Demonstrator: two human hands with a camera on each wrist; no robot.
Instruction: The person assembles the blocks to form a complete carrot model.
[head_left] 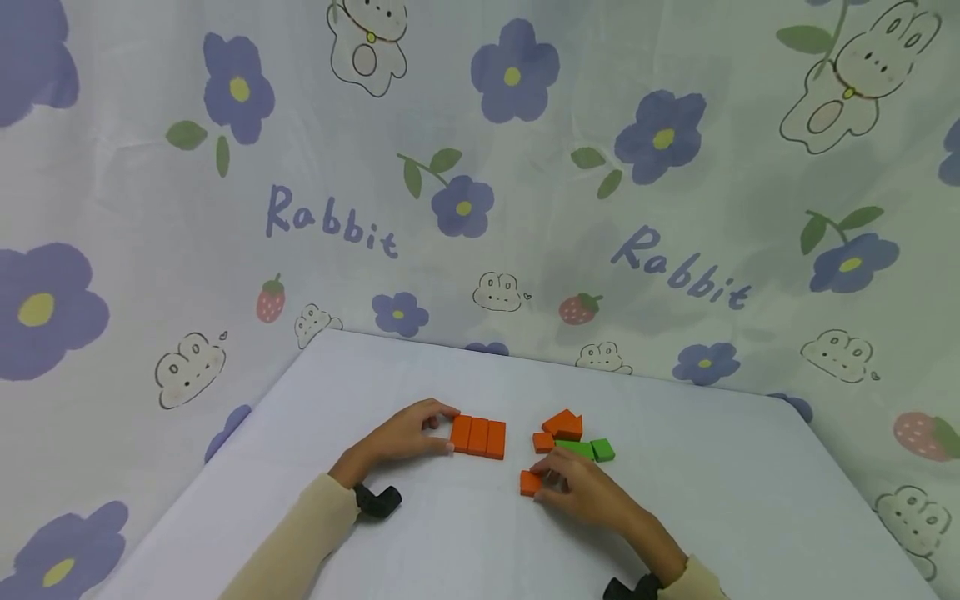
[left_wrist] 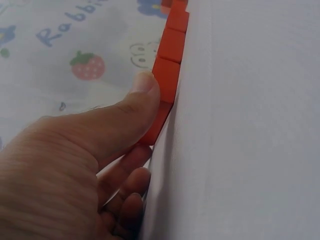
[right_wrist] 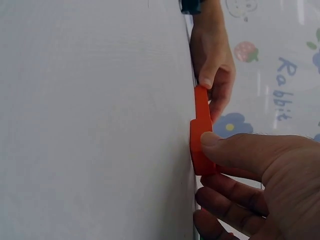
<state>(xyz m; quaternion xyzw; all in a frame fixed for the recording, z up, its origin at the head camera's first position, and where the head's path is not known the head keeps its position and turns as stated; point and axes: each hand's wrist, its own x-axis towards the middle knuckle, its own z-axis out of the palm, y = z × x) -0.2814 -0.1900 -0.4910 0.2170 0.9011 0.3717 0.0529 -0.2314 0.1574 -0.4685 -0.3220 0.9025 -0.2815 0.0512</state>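
Three orange blocks (head_left: 477, 437) lie side by side in a row on the white table. At the row's left end my left hand (head_left: 408, 431) holds the outermost block, with thumb and index finger at its near and far corners. The left wrist view shows that thumb against an orange block (left_wrist: 167, 75). My right hand (head_left: 585, 487) pinches a small orange block (head_left: 530, 483) between thumb and fingers, to the right of the row and nearer me. In the right wrist view the pinched block (right_wrist: 200, 162) is close to the table surface; my fingers partly cover it.
Behind my right hand are a small orange block (head_left: 543, 442), orange angled blocks (head_left: 564, 425), a long green block (head_left: 574, 449) and a small green block (head_left: 603, 450). A patterned curtain (head_left: 517, 250) hangs beyond the white table's (head_left: 420, 367) far edge.
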